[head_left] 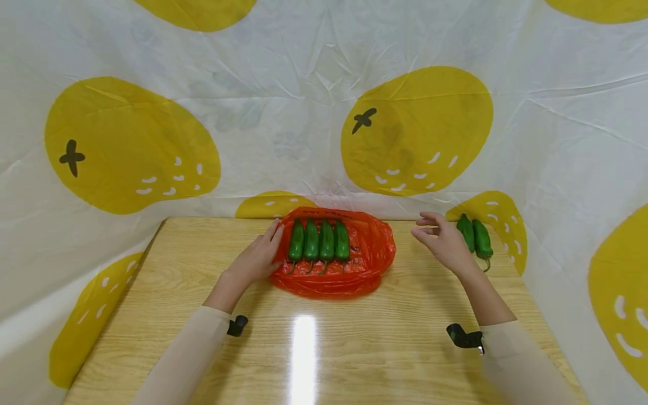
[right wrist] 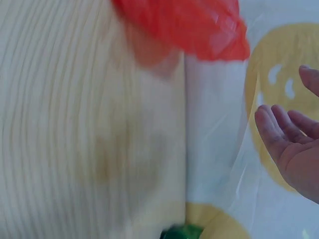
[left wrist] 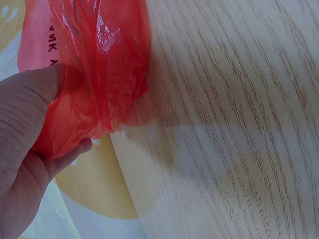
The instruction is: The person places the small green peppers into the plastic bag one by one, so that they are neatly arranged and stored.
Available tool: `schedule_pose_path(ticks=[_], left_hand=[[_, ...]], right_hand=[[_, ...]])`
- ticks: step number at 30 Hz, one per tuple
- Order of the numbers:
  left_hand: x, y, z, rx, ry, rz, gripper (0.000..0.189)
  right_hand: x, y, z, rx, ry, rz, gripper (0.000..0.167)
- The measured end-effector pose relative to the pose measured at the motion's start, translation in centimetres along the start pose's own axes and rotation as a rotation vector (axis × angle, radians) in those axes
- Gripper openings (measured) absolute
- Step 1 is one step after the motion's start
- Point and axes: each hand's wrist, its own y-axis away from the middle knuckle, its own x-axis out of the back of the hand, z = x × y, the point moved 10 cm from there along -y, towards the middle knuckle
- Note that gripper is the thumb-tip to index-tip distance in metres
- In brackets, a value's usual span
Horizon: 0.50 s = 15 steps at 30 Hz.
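Note:
A red plastic bag (head_left: 377, 247) lies spread on the wooden table, with dark print on it. Several green peppers (head_left: 311, 242) rest on it side by side in a row, stems toward me. My left hand (head_left: 255, 256) grips the bag's left edge; in the left wrist view the thumb lies over the crumpled red film and a finger shows beneath it. Between the bag and two more green peppers (head_left: 482, 239) at the right, my right hand (head_left: 445, 242) is raised with nothing in it. Its fingers are loosely bent in the right wrist view.
The wooden table (head_left: 243, 360) ends at the back against a white cloth (head_left: 283, 135) printed with yellow fruit. This cloth also hangs along the left and right sides. A bright light reflection crosses the table's front.

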Motion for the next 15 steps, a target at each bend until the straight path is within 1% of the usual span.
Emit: schedule_pose_path(ticks=[4,8,11,15], left_hand=[[-0.1,0.0,-0.1,0.001,0.001,-0.003,0.095],[0.0,0.1,-0.1,0.003,0.002,-0.005,0.095],[0.0,0.0,0.0,-0.002,-0.002,-0.004,0.095],[-0.1,0.0,0.0,-0.005,-0.003,-0.006,0.095]], right_hand=[[1.7,-0.1,2.2,0.017,0.042,0.051,0.073],[3.3,-0.2,4.7,0.006,0.092,0.095,0.075],[4.3,-0.5,6.5,-0.022,0.132,0.11,0.077],[5.3,-0.9,8.4,-0.051,0.174,0.109,0.081]])
